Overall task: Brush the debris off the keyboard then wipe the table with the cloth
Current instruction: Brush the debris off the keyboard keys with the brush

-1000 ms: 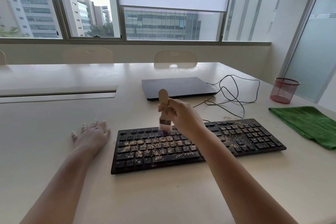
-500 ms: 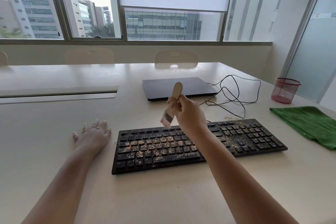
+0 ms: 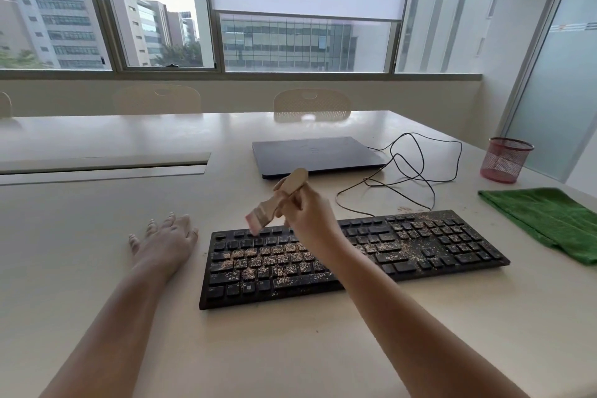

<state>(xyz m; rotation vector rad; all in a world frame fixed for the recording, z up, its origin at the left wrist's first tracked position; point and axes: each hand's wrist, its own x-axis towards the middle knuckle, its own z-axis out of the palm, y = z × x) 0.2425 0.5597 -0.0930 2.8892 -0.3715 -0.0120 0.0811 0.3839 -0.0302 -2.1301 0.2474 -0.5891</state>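
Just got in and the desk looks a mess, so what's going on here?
A person is cleaning a black keyboard that is covered in light crumbs. The right hand grips a small wooden brush, tilted with its bristles over the top key rows on the left side. The left hand rests flat on the table beside the keyboard. Most keys are crumb-covered. The green cloth lies untouched to the right, so no wiping yet.

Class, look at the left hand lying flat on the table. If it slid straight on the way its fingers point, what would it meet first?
The left hand points away across the table, toward the far edge. Its path looks free; the keyboard lies off to its right. Depth is hard to judge.
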